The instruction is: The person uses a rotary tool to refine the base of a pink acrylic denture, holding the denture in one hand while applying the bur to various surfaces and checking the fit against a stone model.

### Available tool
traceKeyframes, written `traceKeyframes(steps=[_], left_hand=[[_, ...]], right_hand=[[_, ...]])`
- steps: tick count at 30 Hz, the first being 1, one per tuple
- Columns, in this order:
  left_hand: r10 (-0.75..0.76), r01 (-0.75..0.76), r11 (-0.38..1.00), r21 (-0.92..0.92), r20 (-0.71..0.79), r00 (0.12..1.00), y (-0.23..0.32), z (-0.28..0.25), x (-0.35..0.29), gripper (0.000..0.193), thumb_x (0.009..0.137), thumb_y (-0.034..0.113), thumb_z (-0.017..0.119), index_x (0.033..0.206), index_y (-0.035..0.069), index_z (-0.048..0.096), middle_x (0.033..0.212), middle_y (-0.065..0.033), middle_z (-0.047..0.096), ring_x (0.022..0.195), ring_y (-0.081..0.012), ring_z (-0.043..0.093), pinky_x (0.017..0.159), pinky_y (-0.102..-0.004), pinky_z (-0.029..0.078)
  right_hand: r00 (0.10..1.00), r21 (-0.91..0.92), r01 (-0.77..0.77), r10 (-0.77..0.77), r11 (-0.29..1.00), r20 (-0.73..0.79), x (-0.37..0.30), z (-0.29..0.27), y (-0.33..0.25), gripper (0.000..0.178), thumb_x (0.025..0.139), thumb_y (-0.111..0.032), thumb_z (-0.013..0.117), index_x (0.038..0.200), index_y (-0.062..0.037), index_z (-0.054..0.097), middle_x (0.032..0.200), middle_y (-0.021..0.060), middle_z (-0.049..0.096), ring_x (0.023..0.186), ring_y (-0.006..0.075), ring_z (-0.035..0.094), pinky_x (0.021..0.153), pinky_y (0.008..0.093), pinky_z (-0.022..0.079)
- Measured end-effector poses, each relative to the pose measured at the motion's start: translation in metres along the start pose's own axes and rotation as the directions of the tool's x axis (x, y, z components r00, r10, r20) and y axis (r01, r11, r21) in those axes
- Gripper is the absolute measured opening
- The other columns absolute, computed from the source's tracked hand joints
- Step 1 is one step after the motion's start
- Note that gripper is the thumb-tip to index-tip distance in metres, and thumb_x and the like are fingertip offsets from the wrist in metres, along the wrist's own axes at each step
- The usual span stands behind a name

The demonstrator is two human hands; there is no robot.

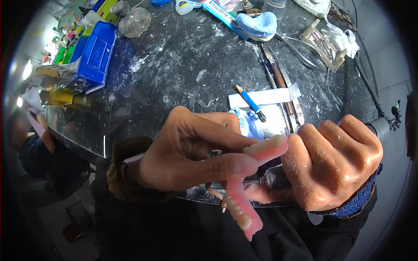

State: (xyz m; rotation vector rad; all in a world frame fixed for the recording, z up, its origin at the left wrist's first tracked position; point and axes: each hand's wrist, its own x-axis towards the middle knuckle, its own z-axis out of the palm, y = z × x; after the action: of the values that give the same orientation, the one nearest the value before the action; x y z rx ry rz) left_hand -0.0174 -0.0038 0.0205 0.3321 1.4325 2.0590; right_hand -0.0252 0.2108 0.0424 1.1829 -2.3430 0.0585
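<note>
Over the table's near edge, my left hand (191, 150) pinches a pink denture (238, 202) with cream teeth between thumb and fingers. The U-shaped denture is tilted, one arm pointing down toward my lap and the other up to the right. My right hand (333, 163), dusted with fine pale specks, is closed around a rotary handpiece (275, 177). Most of the handpiece is hidden under the fingers; its narrow front end points left, close behind the denture. Whether the tip touches the denture I cannot tell.
On the dusty black table (174, 65) lie a blue pencil (249, 102), a white strip (272, 96), a brown-handled knife (277, 74) and pliers (300, 53). Farther back sits a blue dental mould (257, 26). Blue bins (96, 56) stand left; a coiled cable (370, 85) hangs right.
</note>
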Motion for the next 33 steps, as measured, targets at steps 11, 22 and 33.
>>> traceKeyframes(steps=[11, 22, 33], left_hand=[[0.134, -0.121, 0.987, 0.109, -0.12, 0.984, -0.002, 0.001, 0.001, 0.02, 0.075, -0.003, 0.068, 0.095, -0.006, 0.066, 0.075, -0.0122, 0.06, 0.06, -0.0155, 0.062, 0.055, -0.0239, 0.053], [0.357, -0.36, 0.917, 0.172, 0.051, 0.933, -0.007, -0.006, 0.004, 0.026, 0.081, -0.002, 0.066, 0.106, -0.002, 0.065, 0.082, -0.0061, 0.062, 0.071, -0.0086, 0.058, 0.059, -0.0182, 0.049], [0.472, -0.476, 0.876, 0.078, 0.063, 0.879, -0.013, -0.006, 0.003, 0.025, 0.081, -0.006, 0.064, 0.105, 0.001, 0.067, 0.097, -0.0086, 0.056, 0.071, -0.0073, 0.053, 0.054, -0.0193, 0.044]], right_hand=[[0.999, 0.047, 0.0, 0.002, 0.999, -0.04, 0.006, -0.001, 0.006, 0.074, 0.059, -0.08, 0.059, 0.051, -0.0089, 0.04, 0.042, -0.0033, 0.031, 0.034, 0.0079, 0.025, 0.04, 0.0268, 0.015], [0.997, 0.148, -0.064, 0.058, 0.987, 0.043, 0.009, -0.005, 0.009, 0.069, 0.059, -0.072, 0.068, 0.052, -0.0095, 0.04, 0.043, -0.0013, 0.033, 0.034, 0.0119, 0.03, 0.038, 0.028, 0.02], [0.982, 0.407, -0.108, 0.035, 0.907, 0.184, 0.011, -0.004, 0.01, 0.056, 0.056, -0.057, 0.078, 0.056, -0.0104, 0.047, 0.046, 0.0032, 0.046, 0.038, 0.0196, 0.049, 0.038, 0.0291, 0.036]])
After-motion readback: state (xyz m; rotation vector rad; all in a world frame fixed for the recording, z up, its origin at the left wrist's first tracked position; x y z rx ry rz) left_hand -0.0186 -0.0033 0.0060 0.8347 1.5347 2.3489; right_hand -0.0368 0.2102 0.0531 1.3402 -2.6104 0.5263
